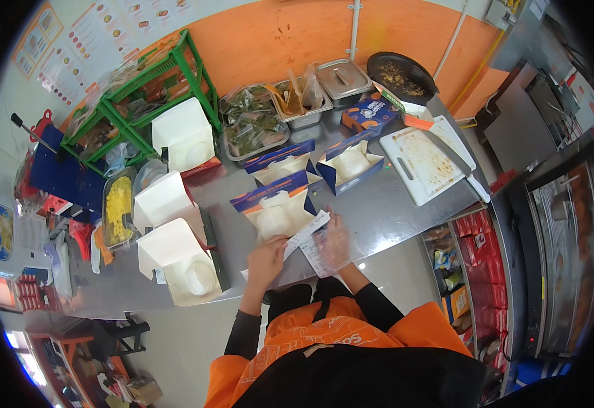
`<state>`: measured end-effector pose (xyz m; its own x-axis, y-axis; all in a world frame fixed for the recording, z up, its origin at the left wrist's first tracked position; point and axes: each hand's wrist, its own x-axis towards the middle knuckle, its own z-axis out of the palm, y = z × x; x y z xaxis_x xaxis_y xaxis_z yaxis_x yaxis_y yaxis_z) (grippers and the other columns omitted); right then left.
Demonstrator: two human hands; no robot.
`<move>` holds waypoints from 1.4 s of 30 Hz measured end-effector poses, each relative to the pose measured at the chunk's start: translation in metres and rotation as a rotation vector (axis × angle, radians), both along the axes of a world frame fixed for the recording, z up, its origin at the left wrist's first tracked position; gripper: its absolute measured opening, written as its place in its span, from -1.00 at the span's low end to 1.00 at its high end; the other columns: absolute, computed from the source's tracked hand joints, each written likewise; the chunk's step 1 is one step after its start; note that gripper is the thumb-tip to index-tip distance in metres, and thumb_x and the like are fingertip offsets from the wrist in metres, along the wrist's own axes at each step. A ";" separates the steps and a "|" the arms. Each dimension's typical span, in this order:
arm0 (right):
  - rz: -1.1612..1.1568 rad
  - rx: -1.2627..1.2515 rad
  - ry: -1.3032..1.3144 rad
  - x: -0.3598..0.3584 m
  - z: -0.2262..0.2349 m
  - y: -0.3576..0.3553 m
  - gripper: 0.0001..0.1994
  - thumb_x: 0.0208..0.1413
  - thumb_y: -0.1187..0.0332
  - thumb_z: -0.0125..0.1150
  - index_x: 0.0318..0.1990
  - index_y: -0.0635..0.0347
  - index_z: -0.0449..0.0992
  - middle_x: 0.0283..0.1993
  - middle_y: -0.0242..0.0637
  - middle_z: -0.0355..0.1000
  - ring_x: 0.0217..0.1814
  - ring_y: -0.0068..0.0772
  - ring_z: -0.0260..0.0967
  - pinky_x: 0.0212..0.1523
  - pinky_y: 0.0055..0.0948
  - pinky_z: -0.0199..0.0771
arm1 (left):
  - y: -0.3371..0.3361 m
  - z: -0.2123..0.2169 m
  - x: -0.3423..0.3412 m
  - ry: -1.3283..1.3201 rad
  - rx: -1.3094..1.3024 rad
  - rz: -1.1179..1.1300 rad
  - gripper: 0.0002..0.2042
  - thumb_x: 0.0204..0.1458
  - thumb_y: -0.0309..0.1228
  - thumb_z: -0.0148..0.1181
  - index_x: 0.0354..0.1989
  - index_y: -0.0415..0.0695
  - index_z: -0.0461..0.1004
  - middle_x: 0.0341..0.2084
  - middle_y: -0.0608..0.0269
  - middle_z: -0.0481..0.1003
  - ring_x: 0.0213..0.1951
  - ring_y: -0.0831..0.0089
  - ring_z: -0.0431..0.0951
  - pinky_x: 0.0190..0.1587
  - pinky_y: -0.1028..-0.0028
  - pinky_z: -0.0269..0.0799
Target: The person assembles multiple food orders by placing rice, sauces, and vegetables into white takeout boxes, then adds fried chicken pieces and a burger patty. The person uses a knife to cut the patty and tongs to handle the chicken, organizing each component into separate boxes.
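White paper slips (306, 238) with faint print are hanging between both hands, over the near edge of the steel desk (382, 228). Left hand (266, 262) is pinching their left part, fingers narrow; right hand (335, 243) is holding their right part, fingers bent, exact fingertip contact being too blurred to tell. Just beyond the left fingers, an open blue-and-orange box (255, 199) is holding a white rounded bundle (276, 221). Farther beyond the fingers, two more blue boxes (363, 179) are standing open. Left of the left fingers, three open white boxes (163, 204) are standing in a row. Beyond and right of the right fingers, a stained cutting board (416, 170) is lying, a knife (478, 189) resting across it. Well left of the fingers, yellow food (118, 209) is filling a container
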<state>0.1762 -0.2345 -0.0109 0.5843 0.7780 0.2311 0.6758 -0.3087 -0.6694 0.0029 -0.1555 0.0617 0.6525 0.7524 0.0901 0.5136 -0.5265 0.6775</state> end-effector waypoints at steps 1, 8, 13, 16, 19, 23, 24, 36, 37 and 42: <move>0.008 0.056 -0.053 -0.001 0.006 -0.005 -0.48 -0.10 0.41 0.15 0.10 0.24 0.28 -0.03 0.03 0.32 -0.09 0.12 0.32 -0.13 -0.13 0.33 | -0.001 -0.006 -0.001 0.003 -0.003 0.004 -0.81 0.10 -0.35 0.01 -0.27 -0.14 0.54 -0.25 0.31 0.54 -0.31 0.20 0.54 -0.29 0.37 0.42; 0.044 0.020 0.037 0.003 -0.025 -0.014 -0.58 -0.09 0.51 0.05 0.01 0.35 0.31 -0.08 0.00 0.33 -0.03 0.01 0.30 -0.03 -0.12 0.26 | -0.013 -0.012 0.006 -0.072 -0.032 0.077 -0.82 0.09 -0.42 0.02 -0.24 -0.19 0.52 -0.24 0.22 0.53 -0.35 0.17 0.52 -0.30 0.39 0.41; 0.021 0.217 -0.040 0.008 0.040 -0.031 -0.74 0.05 0.51 -0.01 -0.07 0.32 0.38 -0.12 0.01 0.38 -0.14 -0.06 0.37 -0.11 -0.23 0.36 | -0.044 0.022 -0.041 -0.196 -0.085 0.254 -0.84 0.10 -0.48 0.03 -0.22 -0.29 0.46 -0.28 0.02 0.50 -0.30 0.09 0.52 -0.26 0.39 0.41; 0.156 0.183 0.195 -0.018 0.086 -0.045 -0.76 0.07 0.44 0.05 -0.09 0.29 0.41 -0.17 -0.04 0.40 -0.13 -0.04 0.39 -0.11 -0.27 0.41 | -0.078 0.034 -0.112 -0.257 -0.330 0.428 -0.85 0.11 -0.47 0.06 -0.25 -0.33 0.43 -0.47 0.02 0.50 -0.47 0.34 0.54 -0.45 0.43 0.38; 0.644 0.055 0.323 -0.068 0.115 -0.026 -0.77 0.13 0.33 0.08 -0.10 0.24 0.42 -0.17 -0.10 0.41 -0.15 -0.13 0.40 -0.12 -0.28 0.40 | -0.091 0.050 -0.205 -0.262 -0.485 0.632 -0.84 0.10 -0.53 0.05 -0.17 -0.32 0.42 -0.50 0.18 0.50 -0.47 0.56 0.49 -0.44 0.50 0.40; 1.096 0.109 0.046 -0.157 0.096 0.011 -0.75 0.10 0.30 0.09 -0.11 0.21 0.43 -0.11 -0.15 0.38 -0.01 -0.18 0.34 -0.03 -0.26 0.37 | -0.096 0.021 -0.318 -0.408 -0.493 0.893 -0.66 0.04 -0.57 0.05 0.03 -0.32 0.27 -0.26 0.10 0.51 -0.29 0.48 0.53 -0.24 0.49 0.45; 1.166 0.130 -0.037 -0.181 0.088 0.018 -0.76 0.10 0.30 0.07 -0.12 0.20 0.43 -0.10 -0.17 0.38 0.02 -0.20 0.32 -0.01 -0.26 0.36 | -0.097 -0.002 -0.344 -0.194 -0.426 0.921 -0.64 0.02 -0.56 0.07 0.03 -0.32 0.25 -0.26 0.08 0.51 -0.29 0.45 0.53 -0.23 0.46 0.45; 0.982 -0.167 -0.530 -0.270 0.033 0.059 -0.80 -0.04 0.40 0.06 -0.22 0.09 0.50 -0.24 -0.33 0.40 -0.09 -0.31 0.34 -0.06 -0.31 0.37 | -0.033 -0.019 -0.419 0.058 -0.612 0.599 -0.63 -0.03 -0.61 -0.01 0.02 -0.21 0.22 -0.15 -0.10 0.47 -0.08 -0.02 0.48 -0.03 0.26 0.37; 0.957 -0.199 -0.507 -0.272 0.038 0.058 -0.81 -0.05 0.40 0.07 -0.23 0.08 0.49 -0.24 -0.33 0.40 -0.10 -0.30 0.34 -0.07 -0.30 0.37 | -0.027 -0.019 -0.422 0.044 -0.593 0.537 -0.62 -0.03 -0.62 -0.02 0.03 -0.20 0.25 -0.13 -0.06 0.46 -0.06 0.03 0.46 0.00 0.29 0.34; 0.843 -0.233 -0.475 -0.283 0.046 0.048 -0.83 -0.09 0.40 0.11 -0.27 0.05 0.48 -0.27 -0.34 0.37 -0.16 -0.26 0.33 -0.12 -0.26 0.36 | 0.007 -0.029 -0.404 -0.116 -0.435 0.284 -0.58 -0.01 -0.64 -0.05 0.10 -0.19 0.32 -0.02 -0.02 0.39 0.08 0.10 0.36 0.15 0.38 0.19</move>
